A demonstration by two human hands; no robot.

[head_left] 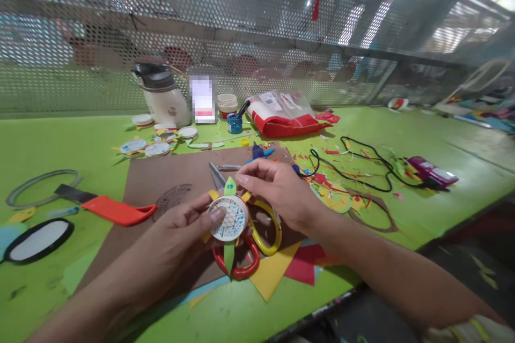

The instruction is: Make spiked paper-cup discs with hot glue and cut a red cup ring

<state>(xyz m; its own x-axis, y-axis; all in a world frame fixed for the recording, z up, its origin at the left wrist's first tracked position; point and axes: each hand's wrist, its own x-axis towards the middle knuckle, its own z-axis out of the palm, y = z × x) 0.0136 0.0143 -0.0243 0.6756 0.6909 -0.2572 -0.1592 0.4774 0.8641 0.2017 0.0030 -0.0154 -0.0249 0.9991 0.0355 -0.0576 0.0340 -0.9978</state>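
Observation:
A small turtle craft (pixel 228 220) is in my left hand (pixel 183 236), with the thumb pressed on its round, white-rimmed shell. Blue marks and dark lines pattern the shell; a green paper head with drawn eyes, a pointed green tail and yellow paper legs stick out. My right hand (pixel 281 187) is beside the head, thumb and forefinger drawn together at its right edge. Whatever those fingertips pinch, if anything, is hidden. Beneath the turtle lie scissors with one red and one yellow handle (pixel 277 233), blades pointing away on the brown board (pixel 140 187).
Finished-looking turtles (pixel 156 148) sit at the back left near a white jug (pixel 163 99). An orange-handled cutter (pixel 116 210) lies left. A glue gun (pixel 258 150) lies behind my hands. Black cable (pixel 388 171), paper scraps and a purple device (pixel 432 171) spread to the right.

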